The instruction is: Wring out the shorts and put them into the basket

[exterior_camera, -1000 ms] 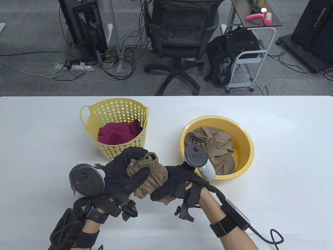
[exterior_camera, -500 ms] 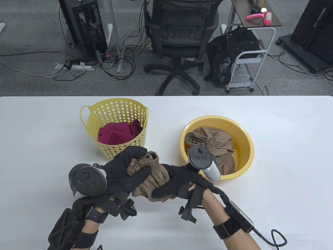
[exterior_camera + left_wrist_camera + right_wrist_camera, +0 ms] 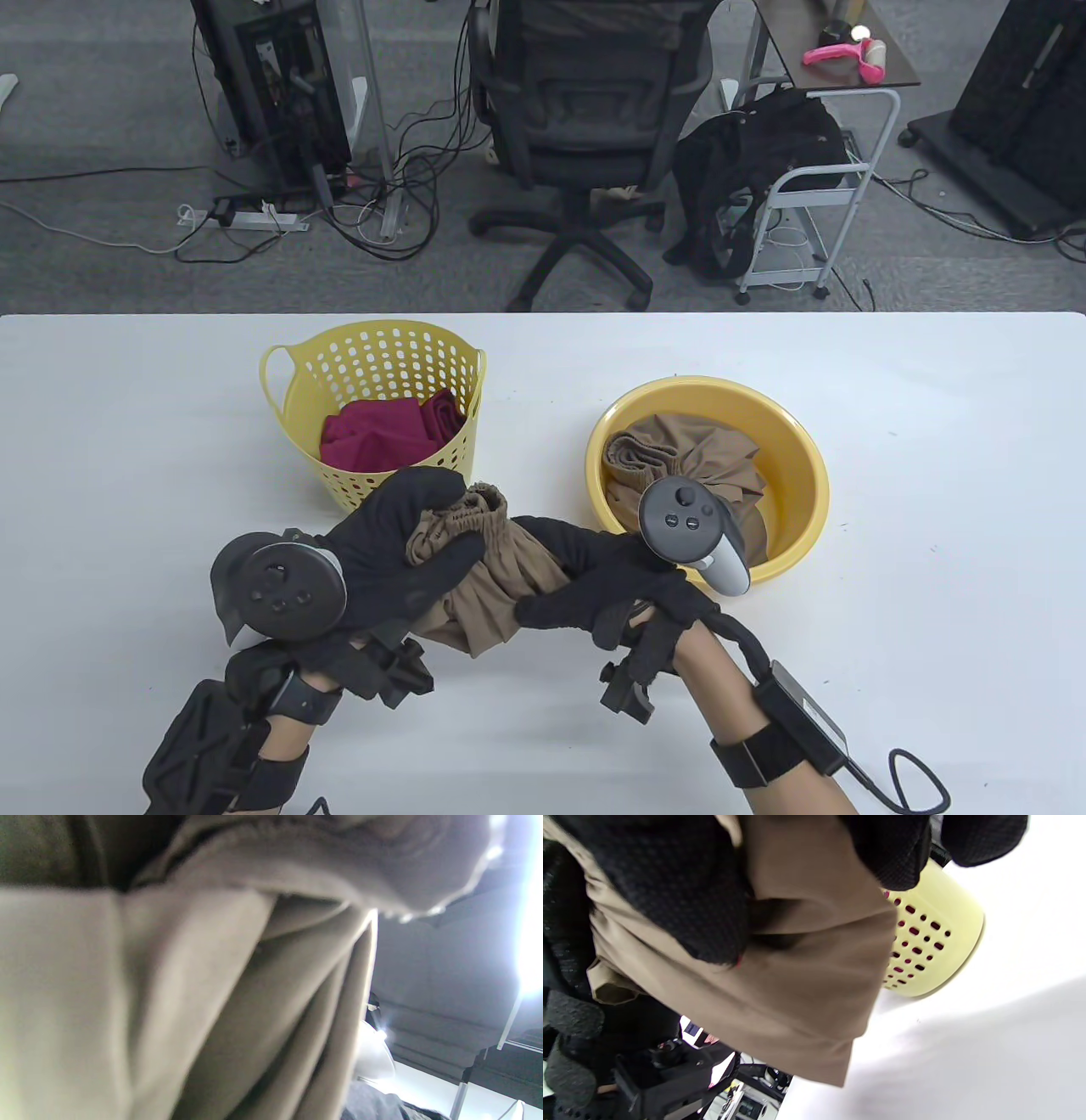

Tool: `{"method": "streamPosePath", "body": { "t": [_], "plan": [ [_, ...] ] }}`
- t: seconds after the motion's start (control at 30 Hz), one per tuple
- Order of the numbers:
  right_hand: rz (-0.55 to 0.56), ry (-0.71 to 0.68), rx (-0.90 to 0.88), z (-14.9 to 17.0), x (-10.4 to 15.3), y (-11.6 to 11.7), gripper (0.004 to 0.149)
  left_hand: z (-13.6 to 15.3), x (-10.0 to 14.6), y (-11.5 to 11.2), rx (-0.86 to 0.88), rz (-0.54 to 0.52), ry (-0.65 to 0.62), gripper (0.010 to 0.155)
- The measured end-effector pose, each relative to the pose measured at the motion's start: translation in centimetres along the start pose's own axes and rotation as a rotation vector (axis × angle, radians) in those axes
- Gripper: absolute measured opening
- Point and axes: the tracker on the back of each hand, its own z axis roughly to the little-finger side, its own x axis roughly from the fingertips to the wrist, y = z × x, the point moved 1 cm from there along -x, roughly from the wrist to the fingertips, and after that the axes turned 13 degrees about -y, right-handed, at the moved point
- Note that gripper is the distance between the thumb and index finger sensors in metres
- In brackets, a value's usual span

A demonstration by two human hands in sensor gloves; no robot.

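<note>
Tan bunched fabric shorts (image 3: 496, 573), lower centre, now stretch longer between the gripping left hand (image 3: 399, 552) and right hand (image 3: 611, 581); wringing continues.

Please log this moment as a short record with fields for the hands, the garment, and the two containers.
left hand: grips waistband end of tan shorts
right hand: grips other end of the shorts
shorts: held above the table, between both hands
basket: holds a red garment
basin: holds another tan garment
</note>
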Motion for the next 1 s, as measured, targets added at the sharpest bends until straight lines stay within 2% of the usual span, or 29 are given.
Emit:
{"method": "streamPosePath", "body": {
  "t": [0.23,0.5,0.73,1.0],
  "plan": [
    [0.018,0.022,0.225,-0.3,1.3,-1.2,0.082,0.1,0.3,0.7,-0.034,-0.003,0.016,0.059],
    [-0.009,0.079,0.504,0.9,3.0,-1.2,0.086,0.0,0.2,1.9,-0.143,0.008,0.034,0.06],
    [-0.039,0.147,0.659,2.8,4.5,-0.8,0.095,0.7,0.2,2.7,-0.157,-0.007,0.07,0.061],
    [-0.013,0.166,0.762,4.1,5.6,0.5,0.099,1.9,-0.4,3.2,-0.166,-0.019,0.11,0.062]
  ]
}}
